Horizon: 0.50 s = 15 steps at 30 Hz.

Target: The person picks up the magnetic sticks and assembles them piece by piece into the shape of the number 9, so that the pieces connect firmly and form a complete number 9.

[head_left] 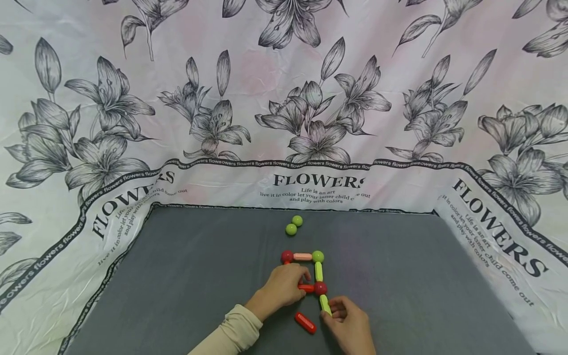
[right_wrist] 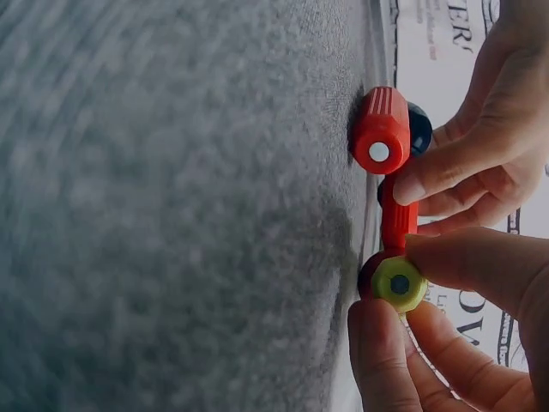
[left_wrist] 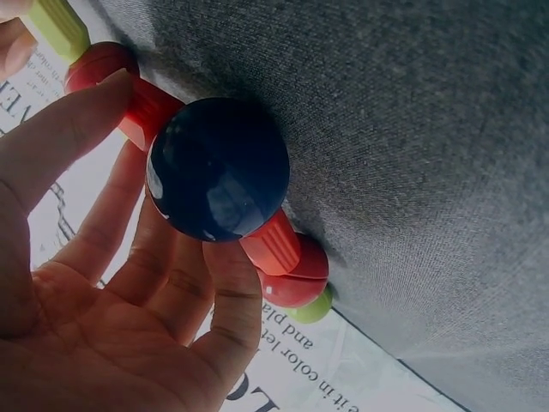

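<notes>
Magnetic sticks and balls form a square on the grey cloth. A dark blue ball sits at its near-left corner, hidden under my left hand in the head view. That hand pinches the red stick between the blue ball and a red ball, with its fingers curled beside the blue ball. My right hand pinches a yellow-green stick between thumb and fingers. The stick's far end meets the red ball, and its hollow-looking near end faces the right wrist camera.
Another red ball, a peach stick, a green ball and a second yellow-green stick make up the far sides. A loose red stick lies between the hands. Two green balls lie farther back, before the flowered curtain.
</notes>
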Each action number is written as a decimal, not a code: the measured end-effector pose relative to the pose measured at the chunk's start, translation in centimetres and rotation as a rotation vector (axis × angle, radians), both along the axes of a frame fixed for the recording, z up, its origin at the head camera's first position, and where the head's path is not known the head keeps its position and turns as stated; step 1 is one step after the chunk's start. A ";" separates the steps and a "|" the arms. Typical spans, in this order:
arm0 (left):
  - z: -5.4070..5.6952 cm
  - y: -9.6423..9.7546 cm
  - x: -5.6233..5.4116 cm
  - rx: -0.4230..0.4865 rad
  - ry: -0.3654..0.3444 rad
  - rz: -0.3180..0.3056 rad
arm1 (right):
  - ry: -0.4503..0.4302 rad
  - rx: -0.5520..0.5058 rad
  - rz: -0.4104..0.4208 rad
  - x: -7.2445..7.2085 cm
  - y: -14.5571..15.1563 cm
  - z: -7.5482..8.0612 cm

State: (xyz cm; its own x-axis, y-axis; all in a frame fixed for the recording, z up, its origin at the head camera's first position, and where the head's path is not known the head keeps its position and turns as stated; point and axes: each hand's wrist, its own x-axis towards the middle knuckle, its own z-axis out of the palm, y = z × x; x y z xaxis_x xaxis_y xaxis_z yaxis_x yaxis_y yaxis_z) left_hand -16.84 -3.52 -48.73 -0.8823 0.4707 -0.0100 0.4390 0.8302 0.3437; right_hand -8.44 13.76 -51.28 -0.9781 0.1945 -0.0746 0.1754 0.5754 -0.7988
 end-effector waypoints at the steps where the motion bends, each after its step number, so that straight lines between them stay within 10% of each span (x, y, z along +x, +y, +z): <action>1: 0.0 0.0 0.0 -0.002 0.002 0.000 | 0.000 -0.004 0.003 0.0 -0.1 0.0; 15: 0.1 0.1 0.2 -0.029 0.012 0.015 | -0.049 -0.004 0.010 -0.2 -0.1 0.1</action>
